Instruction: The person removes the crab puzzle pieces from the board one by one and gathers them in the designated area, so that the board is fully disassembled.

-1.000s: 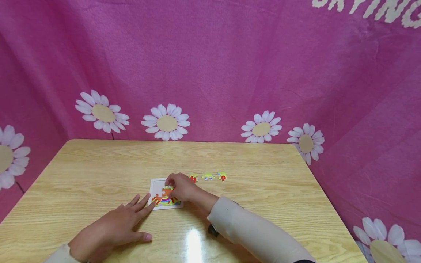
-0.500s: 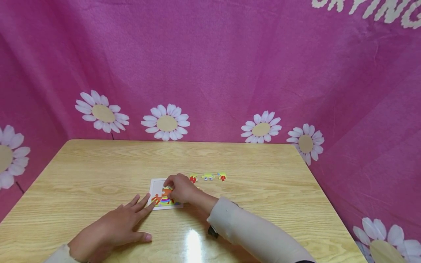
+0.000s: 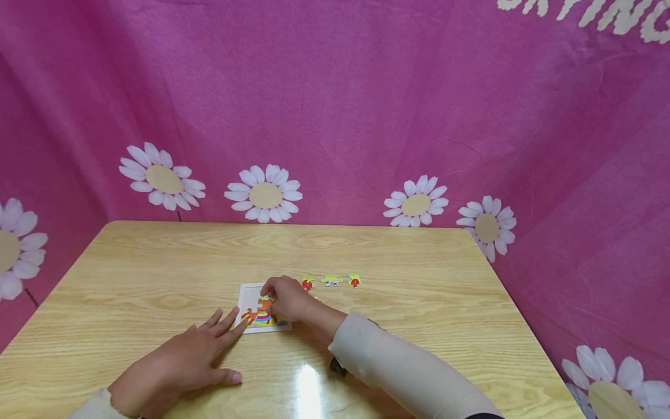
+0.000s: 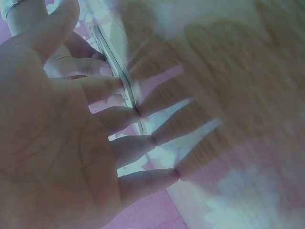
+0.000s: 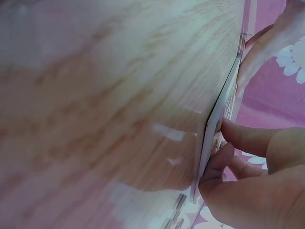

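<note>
A white-framed jigsaw puzzle tray (image 3: pixel 242 298) lies on the table, with orange, rainbow-striped and green pieces (image 3: pixel 263 318) fitted along its lower part. My left hand (image 3: pixel 193 355) is spread flat, its fingertips touching the tray's left edge. In the left wrist view the straight fingers (image 4: pixel 143 148) meet the tabletop. Over the tray's right side, my right hand (image 3: pixel 290 298) pinches a puzzle piece (image 3: pixel 268 298) between thumb and curled fingers, mostly hidden by them. The right wrist view shows that hand's thumb (image 5: pixel 245 138) low at the tray's edge (image 5: pixel 209 129).
Three loose yellow-green puzzle pieces, two with red shapes (image 3: pixel 307 284) (image 3: pixel 354 281) and one with eyes (image 3: pixel 331 280), lie right of the tray. A bit of another piece shows beside the right wrist. The wooden table (image 3: pixel 419 291) backs onto a pink flowered curtain (image 3: pixel 335 116).
</note>
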